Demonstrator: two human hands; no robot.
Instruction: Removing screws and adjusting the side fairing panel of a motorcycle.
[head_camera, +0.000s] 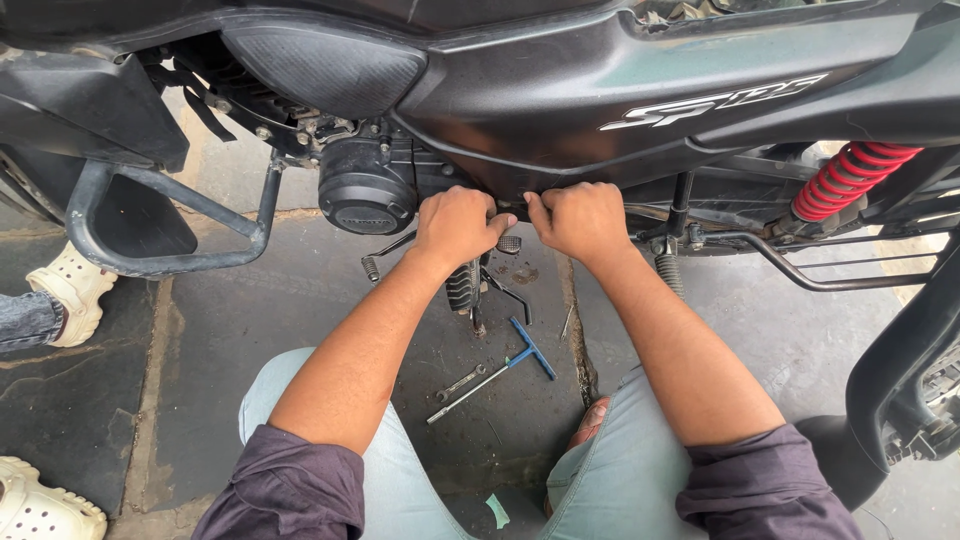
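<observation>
I am crouched beside a black motorcycle (560, 90). My left hand (457, 225) and my right hand (578, 218) are closed side by side at the lower edge of its black side panel (520, 130), gripping the edge or a small dark part between them; which one, I cannot tell. Just left of my left hand is the round black engine cover (365, 185). The foot peg (462, 288) hangs below my hands.
On the stone floor between my knees lie a blue-handled T-wrench (505, 365) and a small spanner (460, 382). A red shock spring (850, 178) is at right, a black crash guard (165, 225) at left. Another person's white shoes (72, 290) stand at far left.
</observation>
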